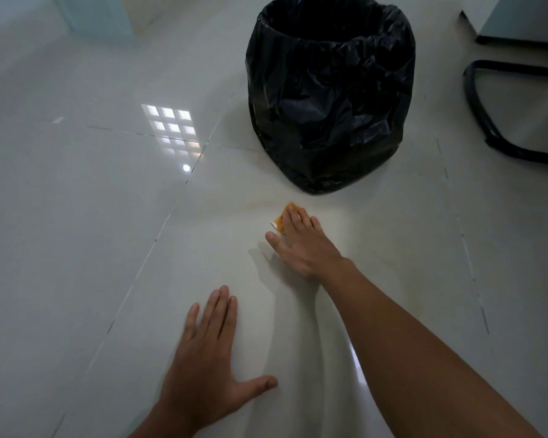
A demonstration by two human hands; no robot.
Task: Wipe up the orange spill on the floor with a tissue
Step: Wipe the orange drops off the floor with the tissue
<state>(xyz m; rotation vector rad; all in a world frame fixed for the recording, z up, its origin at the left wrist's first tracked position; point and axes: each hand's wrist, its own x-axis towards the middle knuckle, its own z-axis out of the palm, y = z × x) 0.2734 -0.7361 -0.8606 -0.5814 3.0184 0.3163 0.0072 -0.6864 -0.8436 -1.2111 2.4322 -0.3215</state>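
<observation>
your right hand [301, 241] is stretched forward, palm down on the pale tiled floor [76, 232], fingers extended and close together, thumb out to the left. it presses a tissue [280, 220] flat under the fingertips; this is a press, not a pinch or closed grip. the part of the tissue that shows, past the index and middle fingers, is stained orange, with a small white corner at its left edge. most of the tissue is hidden beneath the fingers, so its full shape cannot be told.

a faint orange-brown smear [260, 202] lies on the tile just left of and beyond the tissue, thin and streaky, fading toward the left. whether it is wet cannot be told.

your left hand [209, 358] is nearer to you and to the left, flat on the floor, fully open, fingers together and pointing forward, thumb spread to the right. it holds nothing. the two hands are well apart.

a bin lined with a black plastic bag [329, 96] stands upright on the floor just beyond the tissue, its mouth open; the inside is too dark to read. at far right, a black curved chair base [484, 121] rests on the floor, with a grey furniture panel [525, 20] behind it. a bright window reflection [171, 128] sits on the tile to the left of the bin.
</observation>
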